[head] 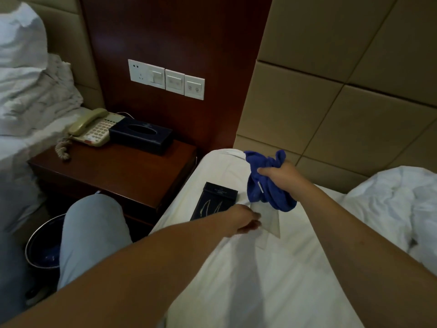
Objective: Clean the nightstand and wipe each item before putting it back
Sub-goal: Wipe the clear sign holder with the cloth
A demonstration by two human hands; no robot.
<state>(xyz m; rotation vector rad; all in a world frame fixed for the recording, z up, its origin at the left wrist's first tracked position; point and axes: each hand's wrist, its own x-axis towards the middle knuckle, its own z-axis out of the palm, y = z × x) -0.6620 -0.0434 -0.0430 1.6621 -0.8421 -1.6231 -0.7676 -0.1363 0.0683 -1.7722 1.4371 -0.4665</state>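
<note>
The right hand (280,177) is closed around a bunched blue cloth (266,183). Part of the cloth stands above the fist and a longer part hangs below it, over the white bed sheet (272,280).

Directly below the hanging end of the cloth lies a flat, clear, glass-like sheet (268,223) on the bed. The left hand (246,221) reaches across to this sheet; its fingers meet the sheet's near-left edge. Motion blur prevents a reading of whether the fingers pinch the sheet or only touch it.

Just to the left of the left hand, a black box (216,202) with pale printed markings lies flat on the bed, close to the mattress edge.

Further left of both hands, apart from the bed, stands the dark wooden nightstand (123,171). At its rear sit a beige telephone (92,129) with a coiled cord and, touching or just beside it, a dark tissue box (142,136).

Below the left forearm, on the floor beside the nightstand, is a round metal waste bin (42,245), partly hidden by the person's knee (94,233).
</note>
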